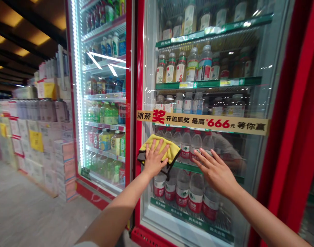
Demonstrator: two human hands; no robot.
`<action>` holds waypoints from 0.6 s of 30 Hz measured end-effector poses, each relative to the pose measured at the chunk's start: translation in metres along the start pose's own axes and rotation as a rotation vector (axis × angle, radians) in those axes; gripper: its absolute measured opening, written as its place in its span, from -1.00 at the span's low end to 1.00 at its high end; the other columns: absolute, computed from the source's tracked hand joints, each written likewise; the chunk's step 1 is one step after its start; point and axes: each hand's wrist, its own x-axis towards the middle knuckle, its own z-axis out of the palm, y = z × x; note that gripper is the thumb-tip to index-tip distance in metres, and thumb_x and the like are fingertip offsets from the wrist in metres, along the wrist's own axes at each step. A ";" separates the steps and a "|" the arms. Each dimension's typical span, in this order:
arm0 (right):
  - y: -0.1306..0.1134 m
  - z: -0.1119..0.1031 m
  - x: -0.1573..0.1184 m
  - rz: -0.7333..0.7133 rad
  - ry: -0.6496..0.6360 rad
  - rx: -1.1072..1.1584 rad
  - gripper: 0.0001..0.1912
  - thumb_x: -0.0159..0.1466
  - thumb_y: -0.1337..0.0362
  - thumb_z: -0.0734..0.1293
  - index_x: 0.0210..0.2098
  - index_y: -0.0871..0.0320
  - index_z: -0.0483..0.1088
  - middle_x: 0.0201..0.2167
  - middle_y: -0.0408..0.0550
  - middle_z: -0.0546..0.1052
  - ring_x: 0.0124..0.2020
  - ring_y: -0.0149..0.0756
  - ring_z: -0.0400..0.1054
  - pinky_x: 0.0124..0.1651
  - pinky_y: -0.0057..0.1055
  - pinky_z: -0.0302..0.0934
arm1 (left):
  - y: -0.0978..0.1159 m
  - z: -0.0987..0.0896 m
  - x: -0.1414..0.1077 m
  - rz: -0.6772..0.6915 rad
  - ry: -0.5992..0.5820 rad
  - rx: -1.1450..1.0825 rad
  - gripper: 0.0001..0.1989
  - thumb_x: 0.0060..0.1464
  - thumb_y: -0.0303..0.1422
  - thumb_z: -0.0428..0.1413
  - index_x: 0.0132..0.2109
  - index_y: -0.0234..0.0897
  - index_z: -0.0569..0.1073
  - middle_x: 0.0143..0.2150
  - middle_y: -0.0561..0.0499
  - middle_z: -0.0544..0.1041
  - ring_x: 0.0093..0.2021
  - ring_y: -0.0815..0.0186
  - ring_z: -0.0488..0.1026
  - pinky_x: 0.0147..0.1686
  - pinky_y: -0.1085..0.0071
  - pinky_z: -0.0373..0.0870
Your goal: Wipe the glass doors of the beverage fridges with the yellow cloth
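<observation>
A yellow microfibre cloth (174,149) with a black edge lies against the glass door (239,151) of a red-framed drinks fridge, near its left side. My left hand (155,157) holds the cloth to the glass, palm on it and fingers spread across it. To the right, my right hand (215,173) is open, fingers stretched out, and has nothing in it. It is at or just in front of the glass; I cannot tell whether it touches. Above both hands runs a tan printed strip (203,121). Water bottles (182,188) with red labels stand on the shelves behind the door.
A second lit drinks fridge (102,103) with a red frame stands at the left. Stacked cartons (48,151) with yellow signs line the grey floor (20,202) farther left. A red panel (293,137) rises at the right.
</observation>
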 end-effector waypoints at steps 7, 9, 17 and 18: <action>0.015 -0.012 -0.011 0.014 0.013 -0.017 -0.61 0.34 0.35 0.29 0.14 0.12 0.48 0.35 0.00 0.38 0.35 -0.14 0.23 0.47 -0.14 -0.14 | 0.054 -0.004 0.050 -0.246 0.140 -0.043 -0.24 0.23 -0.18 0.11 0.49 -0.01 0.02 0.57 -0.07 -0.17 0.54 -0.20 -0.34 0.38 -0.40 -0.29; 0.015 -0.014 -0.017 0.010 0.011 -0.023 -0.63 0.34 0.34 0.29 0.11 0.12 0.50 0.34 0.00 0.38 0.35 -0.14 0.23 0.49 -0.13 -0.19 | 0.062 0.000 0.041 -0.049 0.104 -0.040 -0.24 0.20 -0.09 0.15 0.46 0.08 0.08 0.57 -0.03 -0.10 0.54 -0.18 -0.33 0.39 -0.37 -0.39; 0.034 -0.030 -0.047 0.091 -0.031 -0.046 -0.59 0.32 0.37 0.29 0.15 0.08 0.48 0.38 -0.07 0.34 0.39 -0.11 0.18 0.51 -0.06 -0.23 | 0.053 -0.001 0.033 -0.188 0.100 -0.061 -0.33 0.27 -0.18 0.08 0.46 -0.02 0.13 0.55 -0.09 -0.01 0.54 -0.12 -0.22 0.41 -0.32 -0.28; 0.037 -0.032 -0.048 0.116 -0.034 -0.053 -0.57 0.32 0.38 0.29 0.17 0.08 0.47 0.38 -0.07 0.33 0.40 -0.10 0.17 0.50 -0.06 -0.21 | 0.061 -0.004 0.048 -0.274 0.138 -0.065 -0.32 0.28 -0.20 0.06 0.48 -0.05 0.09 0.55 -0.10 -0.05 0.54 -0.14 -0.23 0.41 -0.34 -0.26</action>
